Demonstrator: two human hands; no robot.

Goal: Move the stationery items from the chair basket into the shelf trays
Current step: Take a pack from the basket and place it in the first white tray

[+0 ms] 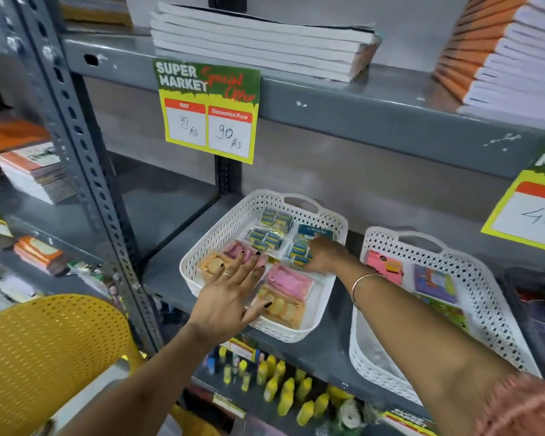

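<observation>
At frame center, the left hand point(225, 297) lay flat, fingers point(249, 262) spread over pink packets point(288, 280) in the white tray point(296, 333); right hand point(323, 254) fingers pinched a blue-yellow packet point(298, 253).

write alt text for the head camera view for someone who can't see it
Both hands reach into a white tray of small packets on a grey shelf: the left hand spread flat over pink and orange ones, the right hand on blue ones. A second tray sits right; a yellow chair stands lower left.
</observation>
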